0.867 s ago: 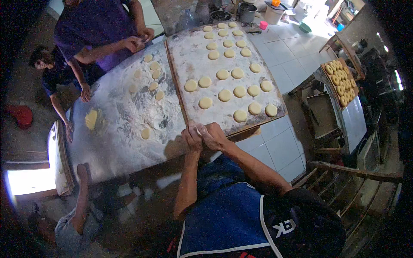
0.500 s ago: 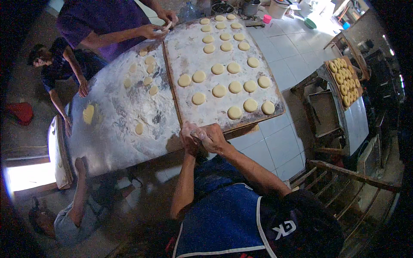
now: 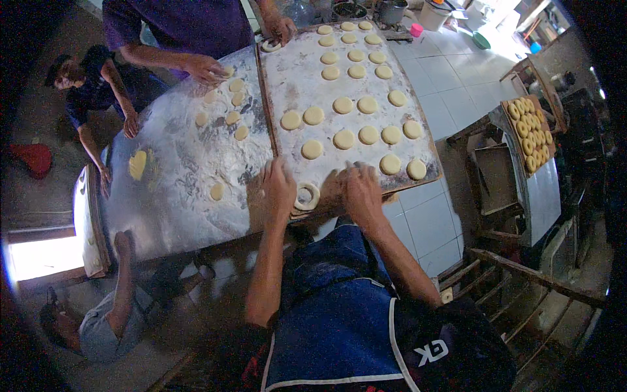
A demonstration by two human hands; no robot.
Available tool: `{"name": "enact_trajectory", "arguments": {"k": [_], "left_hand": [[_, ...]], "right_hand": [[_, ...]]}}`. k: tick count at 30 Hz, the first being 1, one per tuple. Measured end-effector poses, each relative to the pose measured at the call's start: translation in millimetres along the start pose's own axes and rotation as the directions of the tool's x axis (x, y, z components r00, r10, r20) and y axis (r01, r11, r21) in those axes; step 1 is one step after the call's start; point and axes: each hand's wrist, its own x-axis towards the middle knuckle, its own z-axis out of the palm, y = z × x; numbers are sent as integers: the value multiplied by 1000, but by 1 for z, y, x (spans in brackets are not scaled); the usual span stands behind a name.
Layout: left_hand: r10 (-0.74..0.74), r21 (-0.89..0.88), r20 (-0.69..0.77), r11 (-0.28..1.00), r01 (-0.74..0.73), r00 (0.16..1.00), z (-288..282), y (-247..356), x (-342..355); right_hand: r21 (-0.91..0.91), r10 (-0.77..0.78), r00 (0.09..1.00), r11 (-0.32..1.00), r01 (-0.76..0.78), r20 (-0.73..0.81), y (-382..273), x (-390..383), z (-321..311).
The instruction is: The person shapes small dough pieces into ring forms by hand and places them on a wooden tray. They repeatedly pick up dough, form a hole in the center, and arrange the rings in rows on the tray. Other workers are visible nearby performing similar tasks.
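Currently, one pale dough ring lies at the near left corner of the floured board. Left hand just beside it, fingers loosely parted, open. Right hand over the near edge, fingers curled; cannot tell whether gripping. Dough discs beyond.

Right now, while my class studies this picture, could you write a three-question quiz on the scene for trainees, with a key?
1. True or false: a dough ring lies between the wearer's left hand and right hand.
2. Where are the golden rings? A: on the floor. B: atop the side table. C: in a bucket.
3. Fill in: most dough pieces on the floured board are flat and ____.

Key: 1 true; 2 B; 3 round.
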Motion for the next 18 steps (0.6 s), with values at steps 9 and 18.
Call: {"name": "enact_trajectory", "arguments": {"k": [9,18], "left_hand": [[68,-356,374,931,76,925,9,-1,47],[-131,90,-180,985,149,975,-52,-172,-33]], "right_hand": [[-4,331,913,940,-340,239,28,7,-28],[372,-152,954,927,48,258,-141,87,110]]}}
